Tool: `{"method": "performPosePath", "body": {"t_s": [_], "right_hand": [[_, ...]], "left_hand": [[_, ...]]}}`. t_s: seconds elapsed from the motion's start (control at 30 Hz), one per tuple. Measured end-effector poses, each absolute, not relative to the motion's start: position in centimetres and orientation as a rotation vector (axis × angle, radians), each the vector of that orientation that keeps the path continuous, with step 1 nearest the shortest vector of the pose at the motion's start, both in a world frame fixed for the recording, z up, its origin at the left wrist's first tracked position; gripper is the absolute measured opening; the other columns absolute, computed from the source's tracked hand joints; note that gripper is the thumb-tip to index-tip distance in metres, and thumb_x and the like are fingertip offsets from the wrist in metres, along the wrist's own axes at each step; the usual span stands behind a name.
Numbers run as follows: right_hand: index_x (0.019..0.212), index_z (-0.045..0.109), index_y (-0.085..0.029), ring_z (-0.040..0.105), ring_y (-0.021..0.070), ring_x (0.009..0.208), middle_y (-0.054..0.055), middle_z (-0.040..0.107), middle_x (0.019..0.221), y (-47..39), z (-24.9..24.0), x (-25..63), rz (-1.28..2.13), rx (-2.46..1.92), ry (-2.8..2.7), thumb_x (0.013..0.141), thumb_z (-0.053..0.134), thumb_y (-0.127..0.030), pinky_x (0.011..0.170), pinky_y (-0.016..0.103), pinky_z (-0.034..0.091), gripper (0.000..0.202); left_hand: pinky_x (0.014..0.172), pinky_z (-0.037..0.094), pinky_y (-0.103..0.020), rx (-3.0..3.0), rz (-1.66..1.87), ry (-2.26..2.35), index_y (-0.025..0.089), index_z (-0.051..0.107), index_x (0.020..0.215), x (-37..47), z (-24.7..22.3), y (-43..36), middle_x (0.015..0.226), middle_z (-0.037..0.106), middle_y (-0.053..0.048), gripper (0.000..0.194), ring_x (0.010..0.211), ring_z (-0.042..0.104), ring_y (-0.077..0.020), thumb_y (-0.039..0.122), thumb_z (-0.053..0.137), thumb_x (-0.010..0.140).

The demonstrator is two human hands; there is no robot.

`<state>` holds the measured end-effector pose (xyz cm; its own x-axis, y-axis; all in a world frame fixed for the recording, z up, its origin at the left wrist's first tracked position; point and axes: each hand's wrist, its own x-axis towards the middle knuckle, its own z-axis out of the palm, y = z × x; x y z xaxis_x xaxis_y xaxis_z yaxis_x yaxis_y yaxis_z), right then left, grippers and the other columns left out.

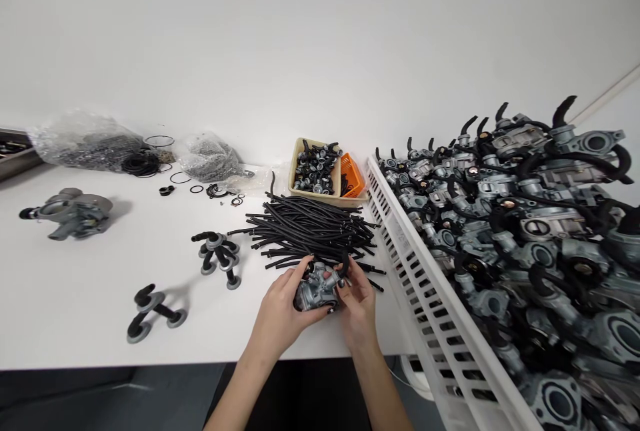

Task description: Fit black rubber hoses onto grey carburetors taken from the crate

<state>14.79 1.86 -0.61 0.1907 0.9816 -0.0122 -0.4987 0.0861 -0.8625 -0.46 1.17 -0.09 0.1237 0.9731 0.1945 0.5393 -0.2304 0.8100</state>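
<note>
Carburetor (pixel 316 287) half hidden between both hands at bench (pixel 75 284) front edge, beside hose pile (pixel 310 227). Left hand (pixel 280 311) cups its side; right hand (pixel 356 304) grips opposite, fingers curled. Crate (pixel 425 297) cut off right.

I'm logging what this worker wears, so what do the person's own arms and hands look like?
Both forearms are bare, with no sleeves, gloves, watch or bracelet in view. The left hand and the right hand have dark, nearly black polish on the fingernails. No rings can be made out.
</note>
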Motion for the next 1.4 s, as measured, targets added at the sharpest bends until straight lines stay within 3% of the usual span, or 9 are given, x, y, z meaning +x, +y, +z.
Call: {"method": "performPosePath", "body": {"t_s": [0.33, 0.6, 0.8, 1.03, 1.4], "right_hand": [[0.114, 0.066, -0.030, 0.067, 0.0156, 0.083, -0.002, 0.065, 0.097, 2.0, 0.1, 14.5, 1.284, -0.886, -0.647, 0.062, 0.086, -0.026, 0.084, 0.032, 0.053, 0.056], [0.120, 0.064, -0.026, 0.066, 0.0185, 0.087, 0.003, 0.070, 0.103, 2.1, 0.0, 14.5, 1.274, -0.938, -0.727, 0.067, 0.083, -0.029, 0.082, 0.032, 0.054, 0.057], [0.126, 0.060, -0.029, 0.067, 0.0174, 0.088, 0.001, 0.072, 0.098, 2.4, -0.1, 14.4, 1.329, -0.888, -0.694, 0.068, 0.082, -0.026, 0.083, 0.030, 0.053, 0.063], [0.083, 0.072, -0.022, 0.064, 0.0137, 0.072, -0.001, 0.070, 0.075, 2.7, -0.3, 14.1, 1.369, -0.830, -0.627, 0.059, 0.088, -0.029, 0.071, 0.024, 0.051, 0.030], [0.081, 0.075, -0.020, 0.065, 0.0188, 0.075, 0.003, 0.073, 0.076, 2.4, 0.8, 14.1, 1.431, -0.677, -0.582, 0.064, 0.080, -0.028, 0.072, 0.028, 0.049, 0.020]], "left_hand": [[0.098, 0.045, -0.043, 1.855, 0.982, 1.474, 0.035, 0.035, 0.145, -0.4, 0.1, 1.1, 0.128, 0.059, -0.005, 0.082, 0.116, 0.056, -0.0281, 0.032, 0.074, 0.073], [0.096, 0.047, -0.043, 1.893, 1.019, 1.458, 0.033, 0.038, 0.144, -0.2, 0.1, 1.1, 0.126, 0.060, -0.007, 0.079, 0.115, 0.057, -0.0283, 0.030, 0.073, 0.073], [0.097, 0.047, -0.042, 1.910, 1.023, 1.496, 0.035, 0.037, 0.144, -0.2, -0.1, 1.0, 0.128, 0.060, -0.005, 0.081, 0.116, 0.057, -0.0280, 0.029, 0.073, 0.072], [0.096, 0.050, -0.043, 1.980, 1.019, 1.573, 0.034, 0.039, 0.143, -0.4, -0.8, 1.3, 0.130, 0.062, -0.005, 0.078, 0.116, 0.060, -0.0285, 0.032, 0.071, 0.073], [0.093, 0.054, -0.044, 2.087, 1.023, 1.585, 0.032, 0.032, 0.145, -1.1, -2.7, 2.2, 0.136, 0.059, -0.006, 0.073, 0.118, 0.061, -0.0286, 0.038, 0.064, 0.079]]}}
